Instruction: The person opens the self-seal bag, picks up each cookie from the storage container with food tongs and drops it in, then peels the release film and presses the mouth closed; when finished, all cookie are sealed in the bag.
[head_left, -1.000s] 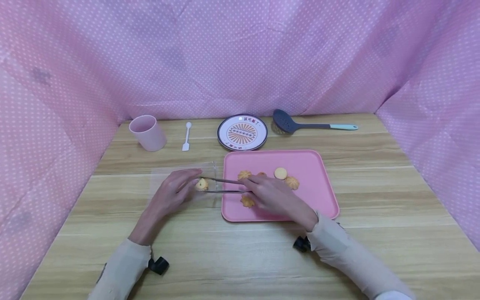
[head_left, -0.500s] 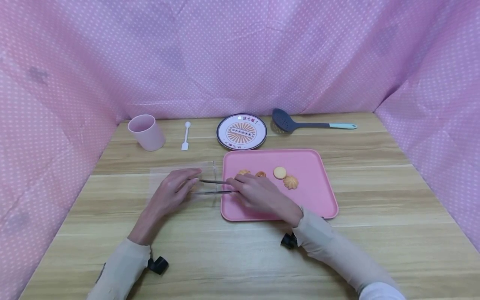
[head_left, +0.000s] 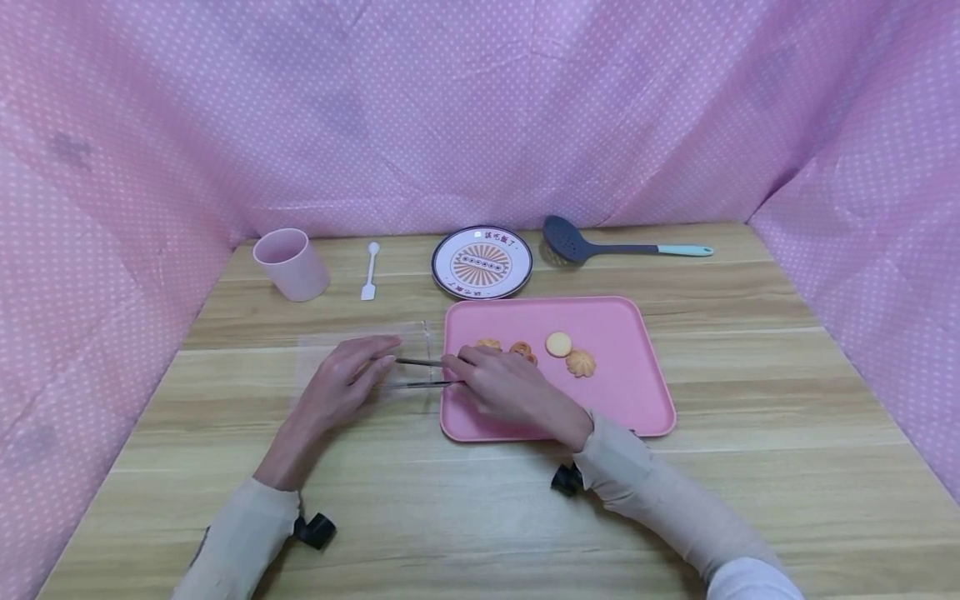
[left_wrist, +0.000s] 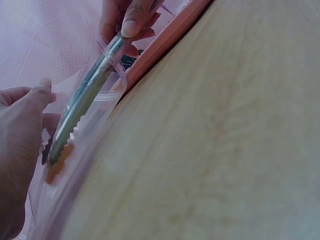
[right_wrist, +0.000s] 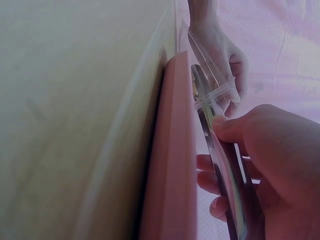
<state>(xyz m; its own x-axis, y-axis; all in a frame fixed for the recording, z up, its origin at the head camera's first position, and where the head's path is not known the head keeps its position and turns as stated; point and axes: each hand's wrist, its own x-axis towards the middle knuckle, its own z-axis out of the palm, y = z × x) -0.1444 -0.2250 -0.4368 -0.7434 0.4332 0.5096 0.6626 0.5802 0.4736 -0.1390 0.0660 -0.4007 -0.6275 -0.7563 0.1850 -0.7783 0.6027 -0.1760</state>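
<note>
One clear bag [head_left: 414, 337], in the head view, is held by your left hand [head_left: 341, 379]; your right hand [head_left: 502, 385] grips one pair of tongs [head_left: 420, 362]; at least four cookies [head_left: 558, 344] lie on one tray [head_left: 622, 392]. Your left wrist sees one brown cookie [left_wrist: 60, 165] in the bag by the tongs' teeth, so letting go softly seems best. Your right wrist sees the tongs at the bag's mouth; try not to snag it.

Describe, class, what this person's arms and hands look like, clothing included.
The left hand and right hand are ungloved. The left sleeve and right sleeve are beige, with white fabric farther up on the right. A small black device sits beside each sleeve.
</note>
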